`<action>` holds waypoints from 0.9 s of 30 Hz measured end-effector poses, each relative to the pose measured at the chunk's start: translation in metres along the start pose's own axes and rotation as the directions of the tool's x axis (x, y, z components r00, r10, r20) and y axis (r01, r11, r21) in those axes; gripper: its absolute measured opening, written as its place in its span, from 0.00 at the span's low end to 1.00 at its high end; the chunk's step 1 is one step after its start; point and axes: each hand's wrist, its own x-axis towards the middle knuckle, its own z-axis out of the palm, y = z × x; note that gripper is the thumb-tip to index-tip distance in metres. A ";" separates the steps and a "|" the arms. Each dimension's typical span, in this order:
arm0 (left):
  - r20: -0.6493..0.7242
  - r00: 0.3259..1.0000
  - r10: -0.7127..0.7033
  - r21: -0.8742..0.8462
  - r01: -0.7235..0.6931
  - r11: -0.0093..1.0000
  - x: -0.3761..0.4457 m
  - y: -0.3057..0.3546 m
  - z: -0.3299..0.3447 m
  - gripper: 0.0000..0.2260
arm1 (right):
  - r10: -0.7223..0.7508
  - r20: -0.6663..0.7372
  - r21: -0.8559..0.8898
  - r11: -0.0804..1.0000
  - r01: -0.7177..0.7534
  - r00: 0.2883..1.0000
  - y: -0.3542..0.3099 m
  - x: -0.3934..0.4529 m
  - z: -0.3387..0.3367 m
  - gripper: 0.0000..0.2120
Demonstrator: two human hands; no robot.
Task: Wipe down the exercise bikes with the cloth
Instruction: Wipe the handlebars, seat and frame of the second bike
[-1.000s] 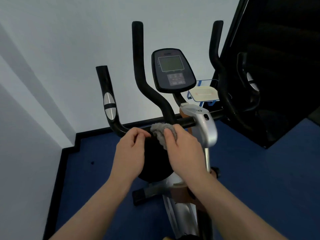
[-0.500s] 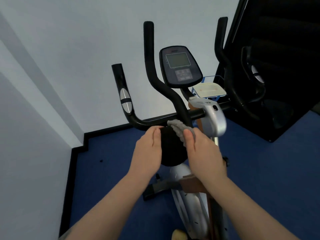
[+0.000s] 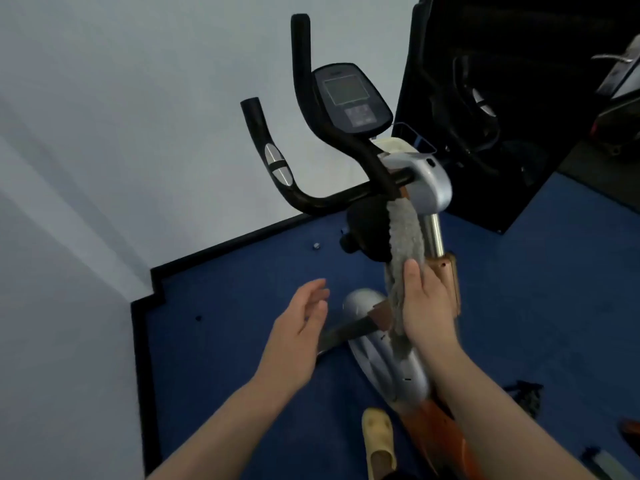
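Cloth (image 3: 406, 244), grey and fleecy, is seen hanging in a long strip just in front of the bike's upright post, its upper end draped against the black handlebar (image 3: 346, 199) where that bar meets the silver post housing (image 3: 426, 183). Nearest the camera, a pale yellow slipper (image 3: 378, 441) is noted on the blue floor (image 3: 242, 341) beside the orange lower frame (image 3: 440, 427). The right hand (image 3: 427, 306) is held above this, its thumb and fingers closed round the lower part of the cloth, which passes through the palm and trails below it. The left hand (image 3: 298, 336) is held apart to the left, fingers straight and slightly spread, in contact with nothing; it appears somewhat blurred. Behind the hands, the silver flywheel cover (image 3: 384, 358) and a black round knob housing (image 3: 367, 226) are observed. Further up, a silver pulse sensor (image 3: 277, 164) is set into the left handlebar grip, and the console (image 3: 349, 98) with its grey screen is mounted at the top. A black skirting (image 3: 221, 247) is seen along the foot of the pale wall (image 3: 138, 98). A dark mirrored panel (image 3: 519, 116) is recorded at the far right, with a bike reflection faintly visible.
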 end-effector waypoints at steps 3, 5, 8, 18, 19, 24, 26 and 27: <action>-0.061 0.997 -0.055 -0.104 0.048 0.993 -0.028 -0.020 -0.016 0.10 | 0.101 0.174 0.067 0.991 -0.114 0.980 0.002 -0.048 0.018 0.17; -0.094 0.995 -0.036 -0.147 0.022 0.989 -0.041 -0.022 -0.025 0.10 | 0.164 0.330 0.109 0.971 -0.210 0.930 0.002 -0.077 0.030 0.15; -0.100 0.995 0.028 -0.093 -0.038 0.995 -0.058 -0.023 -0.043 0.12 | 0.224 0.534 0.144 0.926 -0.349 0.815 -0.001 -0.104 0.039 0.18; 0.460 0.887 0.045 0.212 -0.159 0.964 -0.096 -0.039 -0.069 0.11 | 0.186 0.843 -0.075 0.969 -0.233 0.504 -0.006 -0.136 0.028 0.12; 0.443 0.897 0.021 0.247 -0.144 0.958 -0.099 -0.043 -0.070 0.07 | 0.193 0.850 -0.076 0.966 -0.249 0.490 -0.005 -0.138 0.027 0.11; 0.389 0.920 0.035 0.227 -0.133 0.965 -0.105 -0.058 -0.081 0.07 | 0.193 0.899 -0.114 0.970 -0.217 0.394 0.004 -0.147 0.023 0.17; 0.358 0.931 0.071 0.213 -0.155 0.965 -0.109 -0.060 -0.085 0.09 | 0.176 0.889 -0.087 0.971 -0.222 0.423 0.007 -0.149 0.023 0.17; 0.344 0.935 0.085 0.217 -0.167 0.962 -0.111 -0.062 -0.085 0.10 | 0.157 0.871 -0.068 0.977 -0.203 0.465 0.008 -0.149 0.022 0.16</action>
